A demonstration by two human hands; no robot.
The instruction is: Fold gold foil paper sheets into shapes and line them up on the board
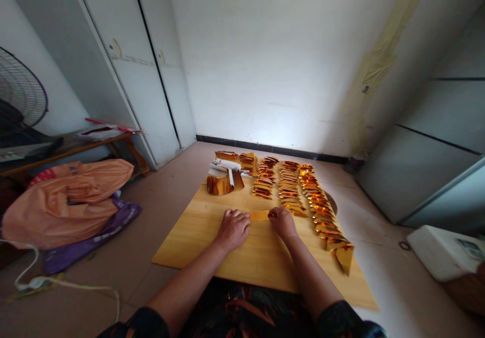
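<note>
On the wooden board (197,237), laid flat on a tiled floor (159,196), centre of view: one gold foil sheet (259,215), lying flat between both hands.

Left hand (233,228): palm down on the board, fingers curled into a loose fist, knuckles up, pressing against the sheet's left end. Whether the fingertips pinch the foil cannot be told; they are tucked under.

Right hand (282,222): fingers bent and drawn together at the sheet's right end, touching it; the grip itself is hidden behind the knuckles.

Behind the hands, far half of board:
- folded gold pieces (303,196), set in overlapping rows running away from the person; the right-hand row curves along the board's right edge and ends near its near corner.
- gold stack (220,182), at the far left corner, with a white roll (227,165) lying across its top.
- smaller gold bundle (248,161), just beside the roll.

Off the board:
- orange bag (71,196), bulging, on the floor at left, resting on a purple bag (94,237).
- white cable (68,285), trailing across the floor, near left.
- low wooden table (68,148), left, papers on it; fan (18,95) behind it.
- white wardrobe (129,70), doors shut, left wall.
- white box (443,252), floor, right.
- grey cabinet (424,161), right wall.

Foreground: both forearms, dark patterned sleeves.
</note>
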